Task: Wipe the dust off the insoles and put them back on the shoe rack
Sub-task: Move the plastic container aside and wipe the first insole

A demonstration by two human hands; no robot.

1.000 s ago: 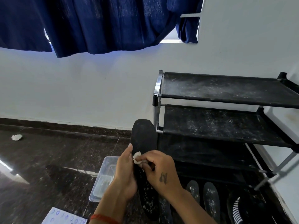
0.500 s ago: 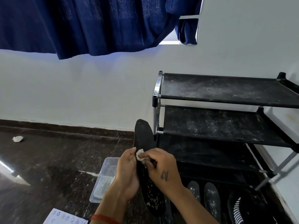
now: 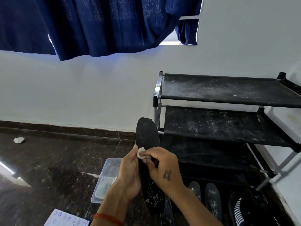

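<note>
The left hand [image 3: 130, 173] grips the black insole [image 3: 149, 160] along its edge, holding it upright in front of the shoe rack [image 3: 228, 124] so its dusty face is exposed. The right hand [image 3: 164, 168] pinches a small white wad [image 3: 141, 152] against the insole's middle, wiping. White specks cling to the heel end; two more dusty insoles [image 3: 203, 196] lie below the rack.

Black insole [image 3: 147, 136] flecked with white dust; white wipe [image 3: 141, 152]; dusty black shoe rack [image 3: 228, 90]; navy curtain [image 3: 101, 25]; dark speckled floor [image 3: 57, 160]; red wrist thread [image 3: 108, 219].
</note>
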